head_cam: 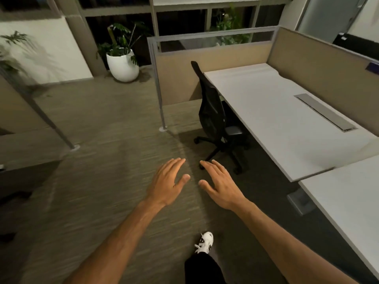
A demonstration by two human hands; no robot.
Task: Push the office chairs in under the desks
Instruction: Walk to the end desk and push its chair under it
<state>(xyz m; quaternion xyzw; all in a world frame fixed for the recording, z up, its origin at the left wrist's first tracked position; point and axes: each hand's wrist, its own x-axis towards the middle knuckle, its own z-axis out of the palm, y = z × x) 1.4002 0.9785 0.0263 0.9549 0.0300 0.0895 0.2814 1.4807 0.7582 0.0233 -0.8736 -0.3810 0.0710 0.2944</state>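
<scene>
Facing black mesh-backed office chair (213, 111), seat under white desk (266, 111); both hands' fingers released.

You see carpet floor (106, 124) bearing a black office chair (213, 115), white planter (122, 66), and white desk (272, 111).

We find the scene dimly and warmly lit from overhead, with dark windows (178, 23) far beyond the fingers (174, 163). The brightest surface is the white table (264, 111) to the right of the fingers; it shows a soft sheen but no hard glare. A deep shadow lies on the carpet (98, 124) under the table and around the chair (213, 115) just beyond the fingers. We note motion blur streaking the carpet and the plant (14, 39) far left of the fingers. Wide-angle distortion bends the partition (320, 56) lines toward the edges. Both hands appear reasonably sharp.
</scene>
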